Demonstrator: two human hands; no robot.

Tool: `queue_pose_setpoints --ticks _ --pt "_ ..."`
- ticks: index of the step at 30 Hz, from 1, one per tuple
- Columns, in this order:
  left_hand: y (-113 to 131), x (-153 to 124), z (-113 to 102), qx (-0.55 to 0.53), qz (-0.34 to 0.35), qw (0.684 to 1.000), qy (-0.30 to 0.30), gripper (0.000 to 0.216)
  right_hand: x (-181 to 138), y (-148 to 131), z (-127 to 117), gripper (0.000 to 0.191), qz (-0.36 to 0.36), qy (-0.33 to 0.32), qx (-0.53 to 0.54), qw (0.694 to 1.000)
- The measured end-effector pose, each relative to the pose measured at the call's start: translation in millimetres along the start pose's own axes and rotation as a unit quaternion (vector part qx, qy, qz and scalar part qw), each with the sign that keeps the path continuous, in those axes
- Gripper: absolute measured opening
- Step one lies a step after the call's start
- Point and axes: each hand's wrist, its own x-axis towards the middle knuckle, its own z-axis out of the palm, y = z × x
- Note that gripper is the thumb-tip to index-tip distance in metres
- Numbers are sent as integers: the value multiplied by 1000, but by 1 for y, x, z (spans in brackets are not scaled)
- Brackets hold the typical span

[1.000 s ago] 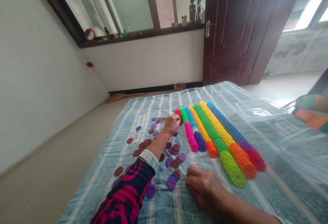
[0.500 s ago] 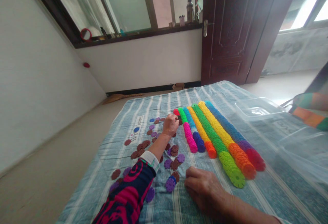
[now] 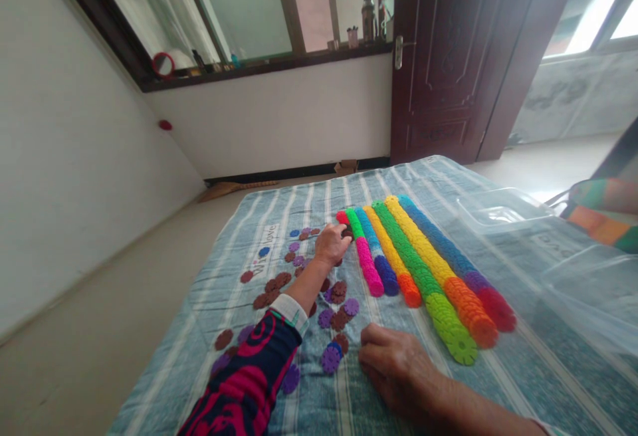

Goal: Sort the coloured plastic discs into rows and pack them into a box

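My left hand reaches out over the striped blue cloth and pinches a dark brown toothed disc against the far end of the short red and brown stack. Beside it lie long rolls of stacked discs: green and pink, blue, orange, green, yellow and orange, blue and red. Loose brown and purple discs are scattered under my left arm. My right hand rests on the cloth, fingers curled, next to a purple disc.
A clear plastic tub and a clear plastic sheet lie on the right of the cloth. A dark wooden door stands behind. A windowsill carries bottles and cups. A striped cushion shows at the right edge.
My left hand has shifted slightly right, toward the far end of the short stack. My right hand has stayed in place.
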Motion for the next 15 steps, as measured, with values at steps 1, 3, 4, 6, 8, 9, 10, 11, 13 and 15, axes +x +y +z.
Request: queue_pose_setpoints --ticks 1,3,4,6,8,9,10,11,13,15 --pt "0 0 0 2 2 1000 -1 32 0 0 0 21 0 0 0 1000" --pt "0 1 -1 5 9 1000 -8 35 0 0 0 21 -1 -1 1 1000" --pt "-1 2 -1 6 13 1000 -13 35 0 0 0 21 -1 -1 3 1000" --pt "-2 3 0 8 17 1000 -23 34 0 -1 0 21 2 -3 8 1000" --pt "-2 5 0 7 17 1000 -22 32 1 -2 -2 22 5 -6 13 1000" --pt "-3 5 0 5 17 1000 -19 32 1 -2 -2 22 7 -8 15 1000" --pt "-3 6 0 5 18 1000 -17 32 1 -3 -3 22 7 -10 16 1000" --pt "-3 6 1 5 20 1000 -16 31 1 -3 -3 22 7 -12 16 1000" --pt "-3 7 1 11 24 999 -19 29 1 -3 -4 22 6 -11 14 1000" --pt "-2 7 2 18 25 999 -21 28 1 -3 -3 22 5 -11 14 1000"
